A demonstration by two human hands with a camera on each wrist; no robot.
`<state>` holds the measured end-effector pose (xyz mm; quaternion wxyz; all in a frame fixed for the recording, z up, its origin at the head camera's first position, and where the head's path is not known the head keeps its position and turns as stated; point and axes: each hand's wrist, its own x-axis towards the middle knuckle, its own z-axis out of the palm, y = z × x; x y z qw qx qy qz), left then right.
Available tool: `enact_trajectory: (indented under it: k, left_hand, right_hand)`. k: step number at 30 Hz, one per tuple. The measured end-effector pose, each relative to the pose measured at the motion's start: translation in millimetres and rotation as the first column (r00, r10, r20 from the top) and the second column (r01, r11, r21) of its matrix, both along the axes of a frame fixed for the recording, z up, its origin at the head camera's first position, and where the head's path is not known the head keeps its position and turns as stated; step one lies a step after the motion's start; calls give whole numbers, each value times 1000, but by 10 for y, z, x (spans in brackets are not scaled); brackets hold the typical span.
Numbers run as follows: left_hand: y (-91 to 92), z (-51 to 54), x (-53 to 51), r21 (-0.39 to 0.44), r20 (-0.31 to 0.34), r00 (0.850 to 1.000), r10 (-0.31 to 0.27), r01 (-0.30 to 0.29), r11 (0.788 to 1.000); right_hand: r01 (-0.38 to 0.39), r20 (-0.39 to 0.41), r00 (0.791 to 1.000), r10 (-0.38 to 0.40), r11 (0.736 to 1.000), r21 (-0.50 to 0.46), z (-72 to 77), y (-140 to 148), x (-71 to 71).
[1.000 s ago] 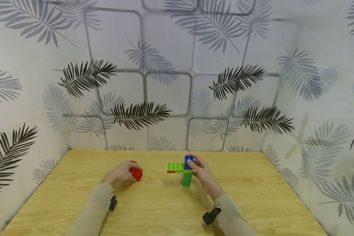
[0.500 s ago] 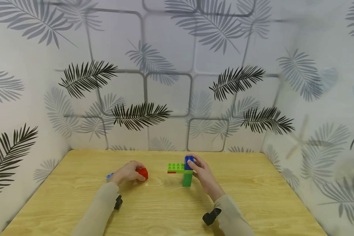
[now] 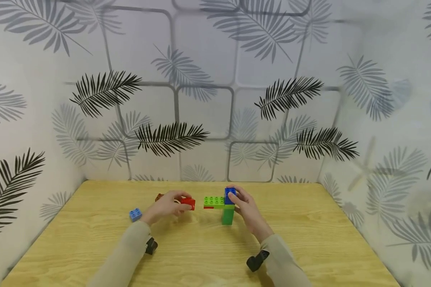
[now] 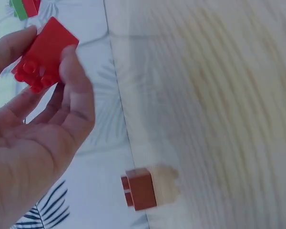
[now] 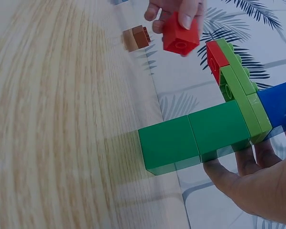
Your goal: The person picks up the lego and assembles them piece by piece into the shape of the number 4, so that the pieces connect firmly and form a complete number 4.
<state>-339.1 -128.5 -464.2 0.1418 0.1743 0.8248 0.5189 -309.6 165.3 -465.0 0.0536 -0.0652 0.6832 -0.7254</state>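
Note:
My left hand [image 3: 169, 205] pinches a red toy brick [image 4: 48, 51] between thumb and fingers, lifted off the table, with its studs pointing back toward the palm. To its right stands a block structure: two green bricks [image 5: 195, 143] stacked upright, a light green plate [image 3: 214, 202] jutting left from their top, and a blue brick [image 3: 229, 195] above. A small red piece [image 5: 216, 59] is fixed under the plate's free end. My right hand [image 3: 249, 211] grips the structure from the right, thumb on the blue brick. A small gap separates the held red brick from the plate's end.
A light blue brick [image 3: 135, 215] lies on the wooden table [image 3: 201, 255], left of my left forearm. Behind the left hand is a brown brick [image 4: 141, 189], partly hidden in the head view. A patterned wall [image 3: 204, 159] borders the table's far edge.
My left hand has carried the red brick rightward and up, toward the plate's end. The light blue brick and the brown brick have come into sight. The right hand stays on the structure.

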Motion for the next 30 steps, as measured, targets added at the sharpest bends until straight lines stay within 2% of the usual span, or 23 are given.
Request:
enact_trajectory:
  k: [8, 14, 23, 27, 30]
  left_hand:
    - [172, 49, 17, 25, -78, 991, 105, -104, 994]
    - [211, 20, 14, 48, -133, 984, 116, -110, 993]
    - [318, 46, 70, 96, -240, 959, 151, -131, 987]
    - [378, 60, 100, 127, -252, 949, 187, -159, 979]
    - [402, 70, 122, 133, -256, 947, 194, -164, 978]
  right_hand:
    - [-6, -19, 1000, 6, 1000, -11, 11, 15, -5]
    - [-6, -21, 1000, 6, 1000, -9, 10, 5, 11]
    - [4, -36, 999, -5, 1000, -8, -9, -5, 12]
    - [10, -36, 999, -10, 1000, -11, 7, -6, 12]
    - [8, -32, 999, -8, 1000, -9, 6, -2, 16]
